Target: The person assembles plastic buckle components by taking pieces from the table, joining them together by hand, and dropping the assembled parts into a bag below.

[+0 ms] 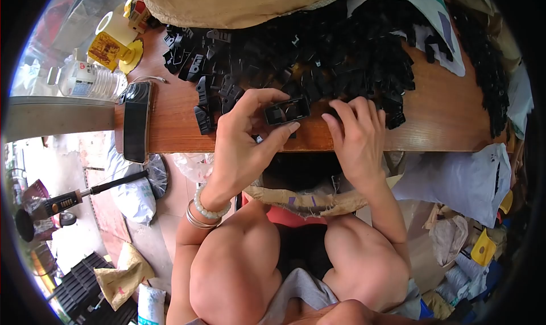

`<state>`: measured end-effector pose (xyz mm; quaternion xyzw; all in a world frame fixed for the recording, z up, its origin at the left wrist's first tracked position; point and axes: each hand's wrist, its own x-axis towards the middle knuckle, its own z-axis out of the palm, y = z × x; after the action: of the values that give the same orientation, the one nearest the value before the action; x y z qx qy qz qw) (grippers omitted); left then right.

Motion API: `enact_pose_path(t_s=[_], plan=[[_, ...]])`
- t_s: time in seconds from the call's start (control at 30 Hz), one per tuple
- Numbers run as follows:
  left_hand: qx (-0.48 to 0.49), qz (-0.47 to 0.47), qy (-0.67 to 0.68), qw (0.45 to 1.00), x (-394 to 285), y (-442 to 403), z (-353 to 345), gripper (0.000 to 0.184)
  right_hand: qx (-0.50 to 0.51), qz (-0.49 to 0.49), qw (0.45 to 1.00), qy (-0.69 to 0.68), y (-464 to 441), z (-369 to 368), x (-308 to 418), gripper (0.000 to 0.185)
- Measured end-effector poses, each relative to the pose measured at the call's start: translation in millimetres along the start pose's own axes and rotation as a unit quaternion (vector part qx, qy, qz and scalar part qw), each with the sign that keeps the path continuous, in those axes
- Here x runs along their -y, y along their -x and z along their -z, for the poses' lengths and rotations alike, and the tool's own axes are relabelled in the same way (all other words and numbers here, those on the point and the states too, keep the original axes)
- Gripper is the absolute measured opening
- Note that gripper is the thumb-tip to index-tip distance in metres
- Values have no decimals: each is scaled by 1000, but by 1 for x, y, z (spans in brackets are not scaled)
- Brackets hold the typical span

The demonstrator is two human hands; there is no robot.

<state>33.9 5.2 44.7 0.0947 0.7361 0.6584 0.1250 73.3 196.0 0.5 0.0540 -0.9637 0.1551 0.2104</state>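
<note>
Between the thumb and fingers of my left hand (244, 133) is a black plastic housing (288, 111), a small rectangular frame with an open middle, tilted just above the table's front edge. My right hand (358, 133) hovers to the right of it, fingers half curled, with a gap between thumb and forefinger. No held part shows in that gap. The right fingertips are close to the heap of black plastic parts (352, 63), which spreads over the back of the table. Several loose black clips (203, 106) lie left of the housing.
On the wooden table (449, 129) a phone (136, 122) lies at the left, near a plastic bottle (85, 79) and a yellow tape roll (132, 55). An open sack (310, 204) sits below the front edge, over my lap. A large tan sack (244, 3) overhangs the back.
</note>
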Motion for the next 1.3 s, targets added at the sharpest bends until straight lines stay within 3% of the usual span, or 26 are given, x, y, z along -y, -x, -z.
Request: enact_pose_path(t_s=[0.3,0.33,0.37,0.43,0.53,0.67,0.9,0.97,1.03,1.17,1.23,1.3], plan=[[50,-14,-80,995,2,2,0,35,-61,-57,996,-41,7,-3,-8,18],[62,52,-75,994,-10,2,-1,35,-102,-39,987,-117,4,4,-5,20],[61,53,-75,994,-8,2,-4,35,-141,-22,971,-193,3,12,-3,23],[96,82,19,992,-4,2,-8,36,-126,-21,935,-331,-2,25,7,29],[116,81,62,988,-2,2,-11,37,-86,24,928,-362,-2,26,15,25],[140,84,125,979,9,2,-11,38,-75,28,920,-384,-1,24,11,25],[175,84,92,977,1,2,-9,33,-46,102,929,-351,3,24,6,25],[172,5,50,984,0,7,-9,32,-45,6,903,-427,6,25,10,28],[117,-210,-67,968,5,7,-13,42,16,-121,807,-578,7,25,16,38],[100,-329,-187,920,8,12,-13,48,40,-84,821,-564,10,24,11,35],[91,-312,-188,927,2,11,-10,45,35,-83,828,-554,11,26,8,33],[117,-226,-153,955,-3,4,2,36,112,-51,863,-489,7,38,1,26]])
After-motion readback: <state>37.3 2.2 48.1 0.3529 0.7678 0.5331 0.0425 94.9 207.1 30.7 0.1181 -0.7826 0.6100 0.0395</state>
